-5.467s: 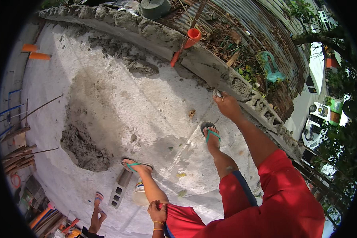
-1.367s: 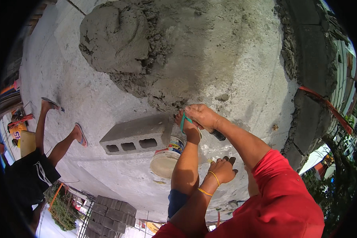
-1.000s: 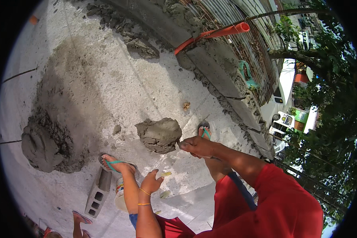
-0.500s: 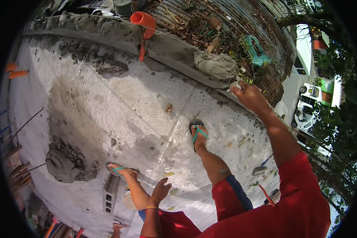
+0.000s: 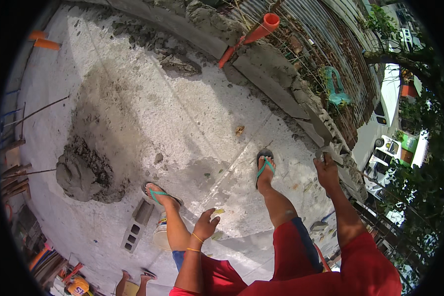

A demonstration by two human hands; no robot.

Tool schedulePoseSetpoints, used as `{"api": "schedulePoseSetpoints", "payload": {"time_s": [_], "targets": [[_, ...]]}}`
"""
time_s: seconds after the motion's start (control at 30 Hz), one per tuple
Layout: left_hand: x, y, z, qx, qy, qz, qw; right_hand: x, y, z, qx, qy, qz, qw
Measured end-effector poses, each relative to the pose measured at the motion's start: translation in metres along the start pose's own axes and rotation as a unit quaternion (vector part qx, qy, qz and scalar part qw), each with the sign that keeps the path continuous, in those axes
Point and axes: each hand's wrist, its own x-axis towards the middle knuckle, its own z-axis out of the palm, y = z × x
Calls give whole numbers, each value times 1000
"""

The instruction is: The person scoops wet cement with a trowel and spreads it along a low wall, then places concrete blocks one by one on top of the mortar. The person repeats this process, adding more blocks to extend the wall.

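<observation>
My right hand (image 5: 326,170), out to the right, is closed round what looks like a trowel. Its grey pointed blade (image 5: 320,129) lies along the side of the low concrete-block wall (image 5: 266,81), whose top carries rough mortar (image 5: 276,59). The fingers partly hide the handle. My left hand (image 5: 205,228) hangs above the floor with nothing in it, fingers loosely bent and apart. A white bucket (image 5: 161,236), partly hidden behind my left leg, and a hollow block (image 5: 132,234) stand to its left.
Wet mortar (image 5: 81,172) is heaped on the concrete floor at left. An orange pipe (image 5: 261,30) leans over the wall. Beyond it are rusty roofing sheets (image 5: 325,29) and a green plastic basket (image 5: 336,89). Rods (image 5: 44,109) jut in at left. Another person's feet (image 5: 145,274) show at the lower left.
My view has shifted, and the wall and mortar heap sit differently in it. My right hand has drawn back nearer me along the wall; the blade now shows. The left hand stays low and empty.
</observation>
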Motion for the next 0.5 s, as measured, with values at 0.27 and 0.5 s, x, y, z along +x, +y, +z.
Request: {"api": "schedulePoseSetpoints", "payload": {"time_s": [0.27,0.5], "targets": [[-25,-35,-91,-2,-50,53,997,-51,-316,251,-4,-318,-167,933],[-37,-58,-194,-58,-17,43,997,-139,-678,470,-223,-325,-512,763]]}}
